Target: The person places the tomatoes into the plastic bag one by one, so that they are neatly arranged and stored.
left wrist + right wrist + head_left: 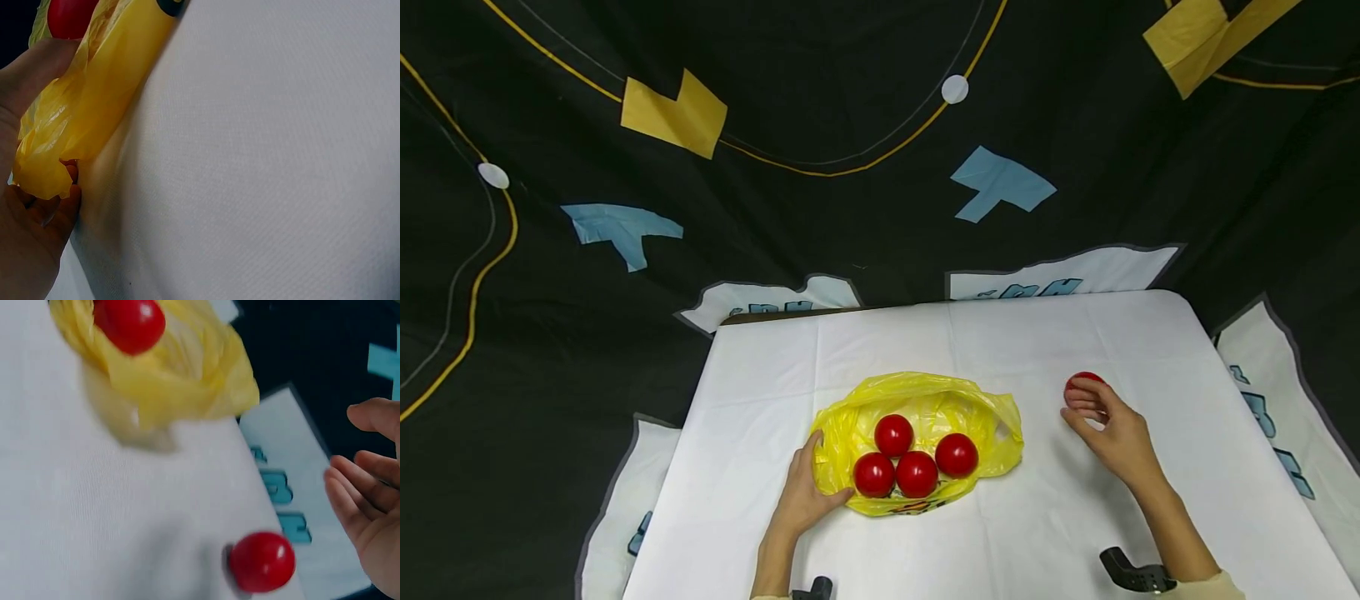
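Observation:
A yellow plastic bag (992,433) lies with its mouth spread in the middle of the white table, several shiny red balls (917,475) inside it. My left hand (807,492) grips the bag's left side, thumb over the near rim and fingers curled at the outer side, as the left wrist view also shows around the yellow plastic (94,119). To the right of the bag, my right hand (1116,437) is raised over the table with loosely bent fingers. Another red ball (262,562) rests on the table, apart from that hand (375,494) in the right wrist view.
The white-covered table (760,367) ends at the back against a black cloth (820,233) with yellow and blue shapes. Beside each forearm shows a dark wrist device, the right one (1138,575) being plainer to see.

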Motion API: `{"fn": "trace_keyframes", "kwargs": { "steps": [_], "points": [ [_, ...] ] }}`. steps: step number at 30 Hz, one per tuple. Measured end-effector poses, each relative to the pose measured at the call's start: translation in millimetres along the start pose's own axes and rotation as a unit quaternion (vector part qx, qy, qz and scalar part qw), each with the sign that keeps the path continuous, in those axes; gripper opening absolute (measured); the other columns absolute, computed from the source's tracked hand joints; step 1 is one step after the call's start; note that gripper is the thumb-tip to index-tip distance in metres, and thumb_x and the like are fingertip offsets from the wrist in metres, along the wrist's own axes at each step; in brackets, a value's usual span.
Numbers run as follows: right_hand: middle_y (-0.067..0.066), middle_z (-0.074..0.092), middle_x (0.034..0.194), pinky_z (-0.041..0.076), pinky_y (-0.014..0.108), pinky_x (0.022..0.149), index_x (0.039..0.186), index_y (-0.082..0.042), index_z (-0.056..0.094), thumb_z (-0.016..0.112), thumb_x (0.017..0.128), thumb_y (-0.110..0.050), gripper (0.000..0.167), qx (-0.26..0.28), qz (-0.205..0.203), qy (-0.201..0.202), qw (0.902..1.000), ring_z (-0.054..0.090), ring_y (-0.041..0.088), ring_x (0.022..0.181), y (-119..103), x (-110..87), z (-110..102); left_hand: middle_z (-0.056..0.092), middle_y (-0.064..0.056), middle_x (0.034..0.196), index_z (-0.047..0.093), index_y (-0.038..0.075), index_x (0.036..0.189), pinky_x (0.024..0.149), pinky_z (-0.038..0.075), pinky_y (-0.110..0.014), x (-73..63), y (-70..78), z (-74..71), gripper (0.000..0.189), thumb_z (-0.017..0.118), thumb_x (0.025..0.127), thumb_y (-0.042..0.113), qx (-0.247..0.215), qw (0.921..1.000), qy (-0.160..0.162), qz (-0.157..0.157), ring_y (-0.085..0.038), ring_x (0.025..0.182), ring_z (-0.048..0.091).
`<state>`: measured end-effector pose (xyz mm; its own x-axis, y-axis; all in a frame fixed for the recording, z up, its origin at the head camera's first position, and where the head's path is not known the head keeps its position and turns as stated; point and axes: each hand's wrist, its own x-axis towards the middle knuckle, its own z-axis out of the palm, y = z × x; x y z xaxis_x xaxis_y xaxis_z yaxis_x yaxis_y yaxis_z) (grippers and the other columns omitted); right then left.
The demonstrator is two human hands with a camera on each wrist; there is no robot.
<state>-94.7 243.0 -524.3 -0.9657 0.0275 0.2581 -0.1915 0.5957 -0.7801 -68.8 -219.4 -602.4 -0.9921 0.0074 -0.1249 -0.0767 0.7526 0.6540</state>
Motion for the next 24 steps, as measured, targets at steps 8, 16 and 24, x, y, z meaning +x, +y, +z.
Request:
{"fn": "trace_keyframes", "kwargs": {
  "steps": [8, 16, 24],
  "points": [
    [0.019, 0.058, 0.117, 0.033, -0.002, 0.081, 0.125, 0.005, 0.051, 0.077, 0.076, -0.003, 0.057, -0.055, 0.002, 0.048, 0.9973, 0.055, 0.033, 0.1, 24.6, -1.6, -16.3, 0.044, -0.01, 0.128, 0.02, 0.019, 0.151, 0.096, 0.044, -0.047, 0.4, -1.1, 1.3, 0.113, 0.084, 0.061, 0.044, 0.003, 1.0, 0.005, 0.001, -0.025, 0.115, 0.047],
    [0.024, 0.055, 0.118, 0.029, -0.005, 0.08, 0.126, 0.008, 0.049, 0.079, 0.073, -0.001, 0.061, -0.065, 0.004, 0.056, 0.9963, 0.055, 0.039, 0.102, 35.8, -1.4, -19.3, 0.043, -0.01, 0.131, 0.019, 0.019, 0.151, 0.098, 0.042, -0.048, 0.9, -0.5, 2.0, 0.113, 0.084, 0.061, 0.045, 0.001, 1.0, 0.0, -0.002, -0.026, 0.117, 0.046],
    [0.026, 0.049, 0.125, 0.034, 0.0, 0.076, 0.133, 0.007, 0.041, 0.076, 0.08, -0.014, 0.067, -0.042, 0.08, 0.021, 0.9957, 0.053, 0.042, 0.107, 58.7, -0.5, -13.2, 0.042, -0.011, 0.132, 0.019, 0.019, 0.151, 0.099, 0.041, -0.049, -0.1, 0.3, 0.8, 0.113, 0.083, 0.062, 0.044, 0.002, 1.0, -0.002, -0.008, -0.027, 0.12, 0.045]
  ]
}}
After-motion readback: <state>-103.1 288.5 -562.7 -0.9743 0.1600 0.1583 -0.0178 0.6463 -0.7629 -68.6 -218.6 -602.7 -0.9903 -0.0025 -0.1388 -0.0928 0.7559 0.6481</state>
